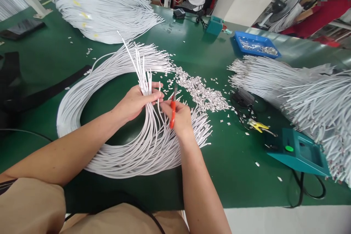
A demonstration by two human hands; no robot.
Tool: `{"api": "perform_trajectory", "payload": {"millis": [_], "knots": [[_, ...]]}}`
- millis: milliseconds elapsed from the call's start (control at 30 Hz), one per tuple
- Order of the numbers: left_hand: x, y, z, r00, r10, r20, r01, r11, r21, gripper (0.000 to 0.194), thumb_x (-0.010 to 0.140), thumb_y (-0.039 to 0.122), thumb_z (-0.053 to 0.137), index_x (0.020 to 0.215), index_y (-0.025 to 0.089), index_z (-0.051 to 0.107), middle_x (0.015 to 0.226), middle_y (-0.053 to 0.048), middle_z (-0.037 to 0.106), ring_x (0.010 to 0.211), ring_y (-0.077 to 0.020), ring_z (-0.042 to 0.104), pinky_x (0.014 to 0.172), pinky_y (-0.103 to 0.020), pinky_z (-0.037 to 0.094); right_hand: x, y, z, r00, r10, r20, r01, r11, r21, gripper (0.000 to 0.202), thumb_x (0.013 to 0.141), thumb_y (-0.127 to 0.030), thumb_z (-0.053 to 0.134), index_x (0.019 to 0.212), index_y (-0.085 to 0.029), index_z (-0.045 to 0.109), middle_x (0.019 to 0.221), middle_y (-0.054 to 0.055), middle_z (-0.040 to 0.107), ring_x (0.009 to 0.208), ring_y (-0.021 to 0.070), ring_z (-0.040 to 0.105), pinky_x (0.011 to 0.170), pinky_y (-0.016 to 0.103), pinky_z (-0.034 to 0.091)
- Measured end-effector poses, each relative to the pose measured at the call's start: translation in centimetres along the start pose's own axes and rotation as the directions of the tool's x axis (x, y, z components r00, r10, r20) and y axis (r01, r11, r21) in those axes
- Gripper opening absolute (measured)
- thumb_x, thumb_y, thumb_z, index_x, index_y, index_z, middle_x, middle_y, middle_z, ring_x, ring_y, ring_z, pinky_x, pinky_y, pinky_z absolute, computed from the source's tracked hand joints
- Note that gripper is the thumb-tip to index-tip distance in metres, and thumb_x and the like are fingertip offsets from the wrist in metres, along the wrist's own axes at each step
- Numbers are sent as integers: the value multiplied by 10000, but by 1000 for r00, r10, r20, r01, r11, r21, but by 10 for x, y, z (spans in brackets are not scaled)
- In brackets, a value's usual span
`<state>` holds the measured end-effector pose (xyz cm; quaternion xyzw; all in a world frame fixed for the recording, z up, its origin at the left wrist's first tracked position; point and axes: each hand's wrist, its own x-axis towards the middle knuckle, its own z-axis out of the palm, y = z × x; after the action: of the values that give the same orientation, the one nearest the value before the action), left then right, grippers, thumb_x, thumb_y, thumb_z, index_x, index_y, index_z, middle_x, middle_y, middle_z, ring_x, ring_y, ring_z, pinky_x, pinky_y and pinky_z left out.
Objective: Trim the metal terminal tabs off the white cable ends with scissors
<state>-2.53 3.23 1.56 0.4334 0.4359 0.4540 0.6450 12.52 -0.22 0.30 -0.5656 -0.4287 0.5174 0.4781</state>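
A large coil of white cables (68, 113) lies on the green table in front of me. My left hand (139, 98) is closed around a bunch of the cable ends, which stand up above the fist. Its thumb and fingertips also touch a single cable (159, 97) set apart from the bunch. Close beside it, my right hand (179, 115) holds scissors with orange-red handles (172, 111), their dark blades pointing away from me. The right fingertips are at that same single cable; whether they pinch it I cannot tell.
Small cut scraps (205, 93) are heaped beyond the coil. More cable bundles lie at the back left (104, 7) and right (315, 95). On the right are a teal device (298, 151) and yellow-handled cutters (259, 126); a blue tray (256, 44) stands behind. Two people are beyond the table.
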Motion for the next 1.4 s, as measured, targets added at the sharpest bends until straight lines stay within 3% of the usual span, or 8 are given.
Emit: {"api": "perform_trajectory", "payload": {"millis": [133, 267, 367, 633, 833, 1067, 1267, 1400], "knots": [[-3, 2, 0, 991, -21, 133, 9, 996, 87, 409, 736, 223, 744, 1105, 145, 586, 722, -18, 690, 653, -137, 618, 631, -272, 438, 4, -8, -12, 993, -32, -109, 63, 957, 284, 149, 698, -323, 714, 613, -205, 681, 619, -21, 553, 599, 102, 469, 601, 259, 390], [-5, 2, 0, 973, -10, 230, -13, 995, 96, 408, 754, 222, 730, 1120, 164, 561, 683, -1, 684, 625, -134, 613, 633, -279, 458, 1, -11, -12, 997, -59, 45, 37, 919, 392, 141, 729, -342, 715, 674, -212, 709, 621, -17, 549, 600, 106, 481, 611, 273, 415], [-5, -1, -1, 966, 2, 259, -28, 995, 99, 402, 736, 232, 747, 1101, 166, 590, 678, 4, 667, 649, -139, 620, 643, -278, 469, -3, -10, -5, 989, -102, 108, 56, 929, 366, 106, 734, -320, 722, 722, -214, 715, 645, -22, 590, 612, 103, 514, 657, 282, 446], [-6, -1, 2, 991, 42, 126, -63, 985, 162, 419, 669, 276, 800, 1046, 161, 659, 746, -9, 660, 695, -149, 629, 648, -273, 470, -5, -9, -5, 984, -150, -95, 164, 971, 172, 115, 761, -313, 668, 760, -209, 717, 769, 5, 682, 759, 142, 613, 775, 310, 495], [-6, 2, 2, 986, 59, 156, -92, 972, 214, 541, 686, 277, 767, 1205, 210, 627, 768, -9, 639, 707, -160, 603, 646, -287, 469, -4, -9, -7, 986, -140, -91, 149, 983, 102, 147, 752, -333, 662, 813, -220, 733, 877, 17, 722, 794, 156, 635, 786, 327, 506], [-5, 0, -3, 965, 79, 250, -139, 963, 231, 421, 737, 233, 713, 1157, 244, 682, 785, -11, 587, 729, -138, 544, 634, -265, 465, -9, -12, -1, 986, -143, -86, 153, 982, 114, 138, 731, -345, 682, 778, -221, 716, 783, -6, 699, 723, 143, 620, 763, 328, 508], [-4, -2, -2, 969, 87, 231, -148, 953, 262, 420, 712, 246, 744, 1128, 224, 689, 765, -7, 605, 701, -142, 556, 636, -273, 457, -7, -13, -2, 986, -138, -89, 146, 985, 92, 132, 733, -324, 669, 754, -199, 704, 747, -4, 671, 675, 127, 567, 709, 299, 484], [-4, -1, -1, 977, 61, 205, -120, 949, 291, 442, 688, 246, 759, 1124, 212, 690, 727, 0, 618, 658, -144, 568, 651, -292, 461, -5, -7, -1, 972, -200, -124, 197, 980, -35, 112, 737, -309, 645, 735, -201, 677, 731, -8, 632, 656, 121, 524, 655, 274, 452]]}}
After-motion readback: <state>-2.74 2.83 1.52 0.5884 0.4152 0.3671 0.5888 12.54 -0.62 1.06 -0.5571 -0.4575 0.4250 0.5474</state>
